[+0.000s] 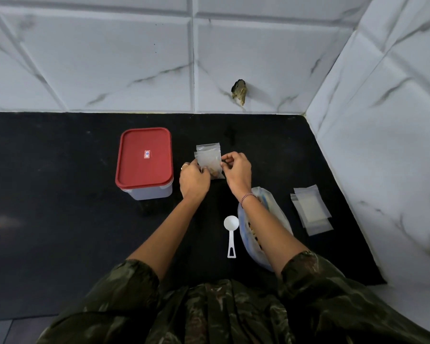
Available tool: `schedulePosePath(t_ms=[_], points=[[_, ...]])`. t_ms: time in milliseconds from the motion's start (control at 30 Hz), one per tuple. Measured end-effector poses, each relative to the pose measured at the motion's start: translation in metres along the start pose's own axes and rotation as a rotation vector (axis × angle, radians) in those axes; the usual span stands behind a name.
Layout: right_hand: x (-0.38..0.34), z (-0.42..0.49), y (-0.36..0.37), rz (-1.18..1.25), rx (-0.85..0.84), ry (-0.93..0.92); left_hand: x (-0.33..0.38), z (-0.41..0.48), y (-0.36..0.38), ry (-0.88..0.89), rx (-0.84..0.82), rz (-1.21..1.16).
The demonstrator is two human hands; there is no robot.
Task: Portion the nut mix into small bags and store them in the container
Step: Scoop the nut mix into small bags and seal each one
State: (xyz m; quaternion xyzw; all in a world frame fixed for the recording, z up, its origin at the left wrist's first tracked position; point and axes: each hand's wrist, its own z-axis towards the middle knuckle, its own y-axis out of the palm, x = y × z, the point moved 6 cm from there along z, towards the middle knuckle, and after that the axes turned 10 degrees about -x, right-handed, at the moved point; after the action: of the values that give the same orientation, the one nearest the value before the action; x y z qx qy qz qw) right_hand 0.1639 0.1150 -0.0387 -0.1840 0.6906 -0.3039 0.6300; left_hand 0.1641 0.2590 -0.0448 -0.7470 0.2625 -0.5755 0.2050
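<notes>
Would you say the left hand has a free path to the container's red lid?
Probably yes, once it releases the small bag it pinches: the left hand sits just beside the red lid, nothing between them.

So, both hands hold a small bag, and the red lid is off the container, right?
No: the head view shows the red lid on the container. The left hand and right hand do hold the small bag.
</notes>
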Motion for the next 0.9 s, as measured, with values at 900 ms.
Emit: schedulePosePath(t_ms=[900], points=[[0.057,-0.09,-0.132,-0.018,0.066,-0.029,0.094,-0.111,0.114,0.1,-0.3,-0.379]])
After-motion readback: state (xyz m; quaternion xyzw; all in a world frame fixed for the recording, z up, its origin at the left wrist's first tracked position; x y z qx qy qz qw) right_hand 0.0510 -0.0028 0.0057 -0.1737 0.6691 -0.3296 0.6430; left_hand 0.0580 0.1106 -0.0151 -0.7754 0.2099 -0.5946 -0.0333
